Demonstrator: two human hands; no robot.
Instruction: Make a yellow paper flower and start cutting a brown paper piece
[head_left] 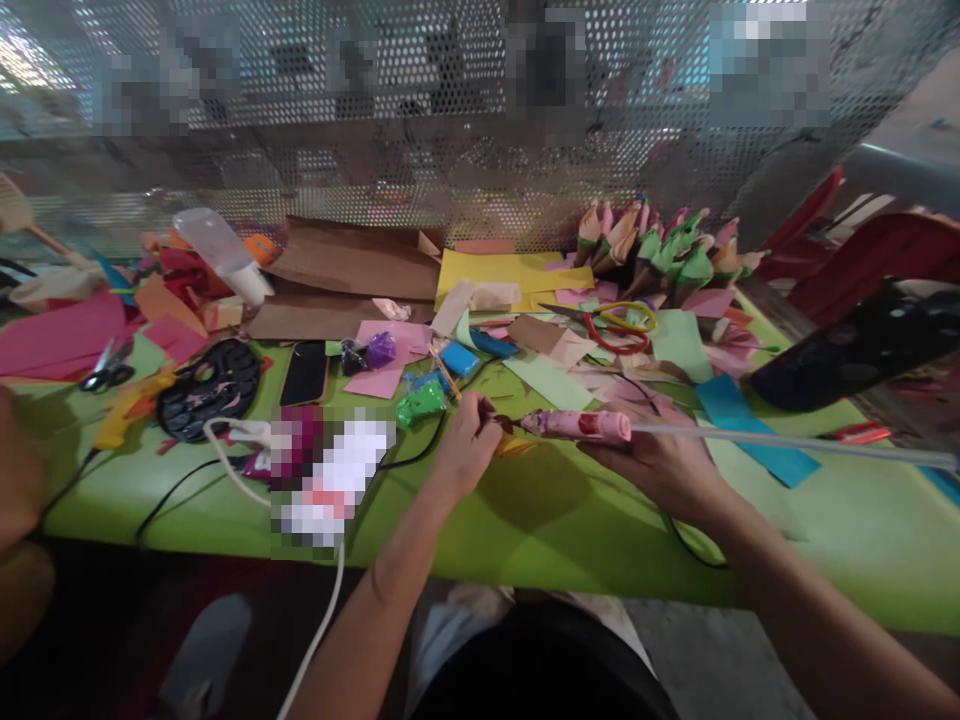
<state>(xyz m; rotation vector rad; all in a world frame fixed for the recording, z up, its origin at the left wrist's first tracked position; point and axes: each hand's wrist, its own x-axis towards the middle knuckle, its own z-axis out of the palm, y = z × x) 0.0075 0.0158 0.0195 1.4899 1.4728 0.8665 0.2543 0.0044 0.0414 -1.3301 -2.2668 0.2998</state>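
Note:
My right hand (660, 462) is wrapped round a pink glue gun (577, 425) that lies sideways over the green table (570, 520), with a long clear glue stick (780, 440) trailing from its back end to the right. My left hand (466, 440) is pinched at the gun's nozzle on a small orange-brown piece (504, 428) that I cannot make out. A black cord (420, 445) runs away from under the left hand.
Coloured paper scraps, brown card (352, 265) and yellow sheets (510, 275) cover the back of the table. Red-handled scissors (619, 325), a phone (305, 372), a black palette (210, 388) and a row of paper cones (660, 250) lie around. A perforated metal screen stands behind.

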